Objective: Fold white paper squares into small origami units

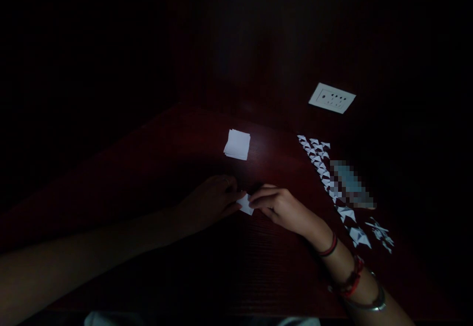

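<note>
A small piece of white paper (247, 205) lies low over the dark red table between my two hands. My left hand (216, 199) pinches its left edge, fingers closed and mostly in shadow. On the opposite side, my right hand (283, 206) has its thumb and fingertips on the paper's right edge. Whether the sheet is folded is hard to see in this dim light. Beyond my hands sits a stack of white paper squares (237, 144), its edges slightly uneven.
Rows of folded white paper pieces (320, 167) run along the right side, with larger folded ones (358, 237) nearer me. Beside them lie thin paper scraps (381, 235) and a blurred bluish object (353, 184). A white socket plate (332, 98) is at the back right. Surroundings are very dark.
</note>
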The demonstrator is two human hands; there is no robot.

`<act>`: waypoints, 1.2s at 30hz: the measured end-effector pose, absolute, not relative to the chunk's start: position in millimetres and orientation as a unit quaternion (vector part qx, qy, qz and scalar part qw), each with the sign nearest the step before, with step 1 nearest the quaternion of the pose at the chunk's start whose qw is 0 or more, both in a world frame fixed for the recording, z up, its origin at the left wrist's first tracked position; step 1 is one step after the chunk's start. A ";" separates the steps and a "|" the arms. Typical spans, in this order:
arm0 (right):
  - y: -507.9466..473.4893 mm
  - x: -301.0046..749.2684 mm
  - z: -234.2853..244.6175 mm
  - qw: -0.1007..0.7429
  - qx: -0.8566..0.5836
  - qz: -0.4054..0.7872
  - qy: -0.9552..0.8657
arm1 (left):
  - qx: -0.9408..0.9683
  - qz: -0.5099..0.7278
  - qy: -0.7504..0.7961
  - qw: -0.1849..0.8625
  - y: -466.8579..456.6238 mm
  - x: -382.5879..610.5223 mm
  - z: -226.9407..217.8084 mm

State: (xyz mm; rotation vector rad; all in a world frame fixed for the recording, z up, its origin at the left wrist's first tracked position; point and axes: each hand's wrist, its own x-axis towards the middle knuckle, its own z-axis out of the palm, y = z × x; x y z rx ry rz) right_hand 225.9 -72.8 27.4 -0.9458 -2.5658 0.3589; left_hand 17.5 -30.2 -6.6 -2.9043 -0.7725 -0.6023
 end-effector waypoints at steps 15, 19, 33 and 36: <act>-71.9 230.3 30.3 0.162 -0.370 0.114 -0.908 | -0.951 -0.196 -0.238 0.018 -30.9 19.4 -4.0; -73.2 229.1 31.5 0.136 -0.384 0.100 -0.908 | -0.953 -0.187 -0.237 0.042 -32.3 19.3 -6.7; -71.0 229.7 30.7 0.161 -0.374 0.126 -0.905 | -0.973 -0.167 -0.159 0.013 -30.2 5.6 -0.7; -68.1 230.4 29.1 0.170 -0.376 0.122 -0.903 | -0.976 -0.161 -0.147 0.005 -30.8 3.7 4.7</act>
